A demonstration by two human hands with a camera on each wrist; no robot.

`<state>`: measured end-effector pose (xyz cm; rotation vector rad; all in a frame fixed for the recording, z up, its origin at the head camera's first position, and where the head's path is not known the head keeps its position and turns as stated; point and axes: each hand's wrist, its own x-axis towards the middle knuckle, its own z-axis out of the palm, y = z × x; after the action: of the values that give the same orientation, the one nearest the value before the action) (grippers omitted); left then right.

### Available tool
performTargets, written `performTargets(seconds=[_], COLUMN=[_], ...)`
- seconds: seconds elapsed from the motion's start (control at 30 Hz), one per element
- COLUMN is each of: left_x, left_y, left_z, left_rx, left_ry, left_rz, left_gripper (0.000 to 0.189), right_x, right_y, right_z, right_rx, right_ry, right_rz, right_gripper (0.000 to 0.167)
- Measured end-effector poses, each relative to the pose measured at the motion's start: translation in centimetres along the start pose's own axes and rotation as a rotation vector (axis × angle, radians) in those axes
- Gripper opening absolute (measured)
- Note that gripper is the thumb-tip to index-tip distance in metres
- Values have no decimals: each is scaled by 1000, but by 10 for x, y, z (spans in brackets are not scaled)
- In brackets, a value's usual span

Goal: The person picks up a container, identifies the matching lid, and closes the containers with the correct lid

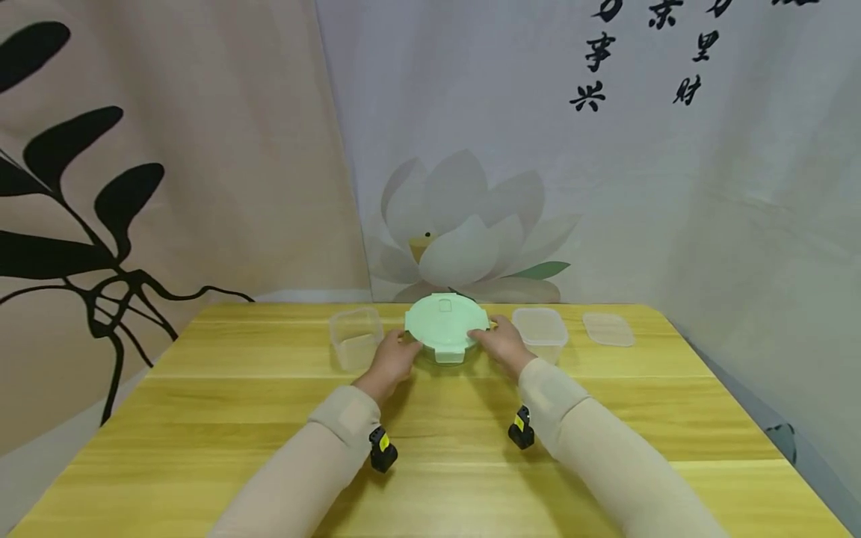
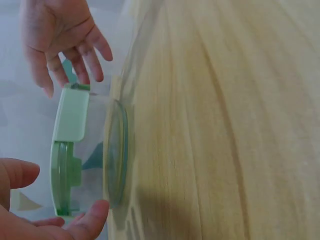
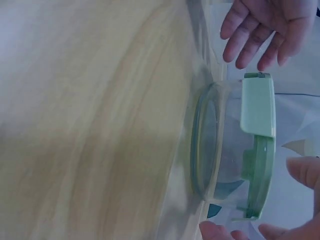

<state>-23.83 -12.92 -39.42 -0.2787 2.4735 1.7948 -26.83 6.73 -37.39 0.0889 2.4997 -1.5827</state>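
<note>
Green tops the glass container (image 1: 447, 321) between your left grip (image 1: 392, 360) and right grip (image 1: 503, 345); both are wide, fingers (image 2: 92, 221) relaxed at opposite sides, probably for balance; it sits near the worktop's (image 1: 444, 433) far edge, clasp (image 1: 449, 356) facing you; a lidless box (image 1: 356, 353) flanks it left, a seemingly lidded box (image 1: 541, 329) right; a flat lid (image 1: 608, 329) lies towards the far right corner, perhaps kept aside.

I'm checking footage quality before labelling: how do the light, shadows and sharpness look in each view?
Head view: soft shadows by the sleeves on the table, the lid clearly outlined; left wrist view: wood grain soft, a dim shadow low on the table; right wrist view: bluish tint, pale sheen upper left, the see-through bowl faint against the cloth.
</note>
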Motion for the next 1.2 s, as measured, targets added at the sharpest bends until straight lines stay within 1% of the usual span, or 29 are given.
performTargets(seconds=[0.07,0.2,0.27,0.43,0.57,0.67,0.77,0.9,1.03,1.2], left_x=[-3,-11,-14,-21,-31,-38,-42,-48,-54,-58], left_y=[1,3,4,5,6,9,10,11,15,20], left_z=[-1,-2,-4,-7,-12,-17,-22,-29,-41,-59], left_rx=[32,61,80,139,201,249,298,341,338,287], left_ry=[1,-8,-13,-22,-18,5,25,53,65,68], left_rz=[14,32,52,143,227,271,301,335,351,352], left_gripper=[59,61,61,58,56,55,54,54,54,54], right_x=[-3,-6,-7,-10,-12,-14,-17,-21,-25,-28], right_y=[0,0,0,-3,-3,-3,-2,-4,-6,-9], right_z=[-2,-4,-5,-7,-8,-8,-8,-8,-10,-12], right_rx=[-29,-50,-58,-72,-83,-97,-109,-136,-153,-139], right_ry=[-4,-17,-17,-9,-8,-13,-11,-3,7,1], right_rz=[-21,-33,-35,-45,-63,-84,-100,-128,-167,-200], right_gripper=[72,72,73,74,73,72,72,72,71,70])
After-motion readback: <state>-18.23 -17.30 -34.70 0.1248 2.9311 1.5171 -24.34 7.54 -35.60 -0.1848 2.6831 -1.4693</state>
